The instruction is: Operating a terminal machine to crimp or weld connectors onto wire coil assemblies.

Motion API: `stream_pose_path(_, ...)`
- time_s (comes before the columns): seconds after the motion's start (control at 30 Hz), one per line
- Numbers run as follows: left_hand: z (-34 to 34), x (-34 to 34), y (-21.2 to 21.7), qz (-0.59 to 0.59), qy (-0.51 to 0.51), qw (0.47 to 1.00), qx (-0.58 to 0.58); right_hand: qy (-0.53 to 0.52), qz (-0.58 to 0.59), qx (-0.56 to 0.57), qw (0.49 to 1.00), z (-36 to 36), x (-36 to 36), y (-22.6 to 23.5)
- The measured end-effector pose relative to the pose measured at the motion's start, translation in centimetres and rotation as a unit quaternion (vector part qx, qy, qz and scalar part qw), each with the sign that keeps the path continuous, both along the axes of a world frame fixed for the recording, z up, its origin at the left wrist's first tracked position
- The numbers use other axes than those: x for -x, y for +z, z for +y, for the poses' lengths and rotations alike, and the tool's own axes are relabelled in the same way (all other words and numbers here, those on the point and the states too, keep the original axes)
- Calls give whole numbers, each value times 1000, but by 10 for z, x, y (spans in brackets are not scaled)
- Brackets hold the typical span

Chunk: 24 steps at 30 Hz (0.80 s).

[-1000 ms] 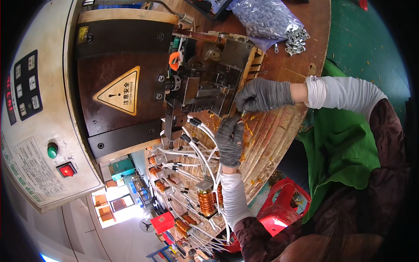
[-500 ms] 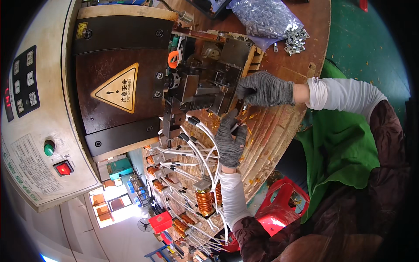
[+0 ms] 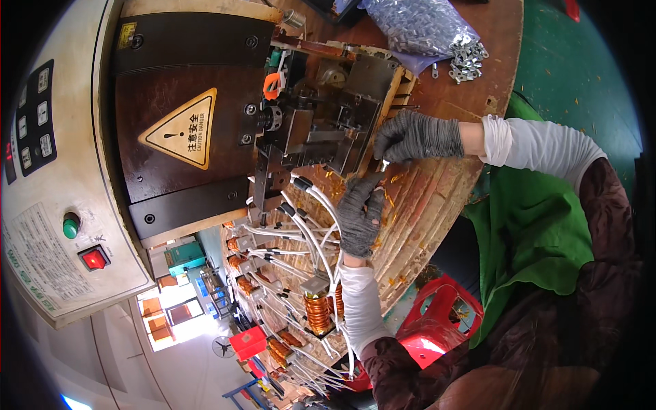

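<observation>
My right hand [image 3: 418, 137], the upper one in the picture, wears a grey knitted glove and is closed beside the front edge of the press machine's metal tooling [image 3: 328, 130]. A small silvery cable lug [image 3: 385, 164] pokes out from its fingertips. My left hand [image 3: 361, 217], below it and gloved alike, is closed with its fingertips pointing at the lug. It seems to grip the end of a white cable, mostly hidden by the fingers. More white cables [image 3: 321, 195] pass beside this hand toward a copper-wound coil [image 3: 317, 313]. Lug and left fingertips are slightly apart.
A plastic bag of lugs [image 3: 417, 31] lies at the top, with a loose lug pile [image 3: 468, 60] beside it. The press housing [image 3: 184, 123] and its control panel [image 3: 34, 123] fill the left. More coils [image 3: 279, 352] cover the wooden bench [image 3: 417, 225]. A red stool [image 3: 437, 321] stands below.
My right hand has turned slightly, and the lug at its fingertips shows more. My left fingers have drawn closer together, hiding the white piece seen between them. The view has shifted a little.
</observation>
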<state>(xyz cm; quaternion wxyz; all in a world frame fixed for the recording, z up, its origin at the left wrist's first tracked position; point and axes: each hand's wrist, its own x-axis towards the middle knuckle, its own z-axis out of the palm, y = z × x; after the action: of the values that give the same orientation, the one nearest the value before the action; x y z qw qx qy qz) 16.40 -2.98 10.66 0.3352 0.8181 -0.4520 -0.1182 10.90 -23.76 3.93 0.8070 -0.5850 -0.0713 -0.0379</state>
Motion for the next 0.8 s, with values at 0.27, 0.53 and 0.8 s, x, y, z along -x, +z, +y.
stream_pose_path(0.27,-1,-4,-1,-14,-22,1000,-4,-108,-231,241,936,-1,-6,12)
stream_pose_path(0.53,-1,-5,-3,-14,-22,1000,2,-139,-299,306,893,6,-10,13)
stream_pose_path(0.8,-1,-8,-5,-8,-21,1000,8,-131,-292,321,891,8,-9,14)
